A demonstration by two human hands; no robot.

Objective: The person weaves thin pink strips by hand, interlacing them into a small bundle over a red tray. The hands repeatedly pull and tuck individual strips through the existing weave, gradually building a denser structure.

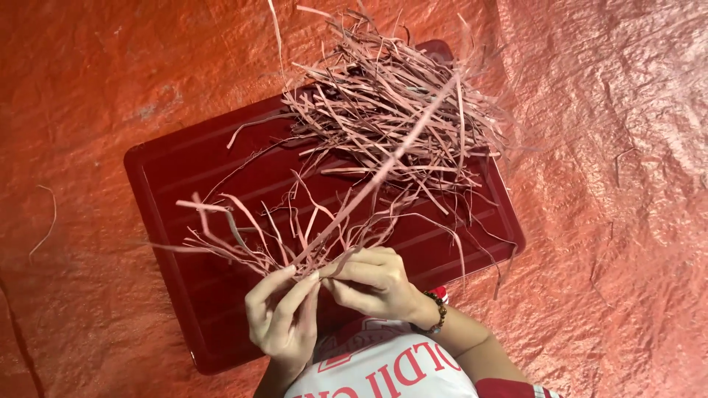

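Note:
A dark red rectangular tray (177,184) lies on an orange tarp. A heap of thin pinkish strips (398,103) is piled on its far right end. Over the tray's near edge, my left hand (284,317) and my right hand (372,284) meet fingertip to fingertip. Both pinch the base of a small bundle of strips (258,236) that fans out up and to the left. One long strip (391,158) runs from my fingers up toward the heap. A beaded bracelet (438,311) circles my right wrist.
The crinkled orange tarp (605,191) covers the ground all around the tray. A stray strip (49,221) lies on the tarp at far left, and a few more at the right. My white and red shirt (383,368) fills the bottom middle.

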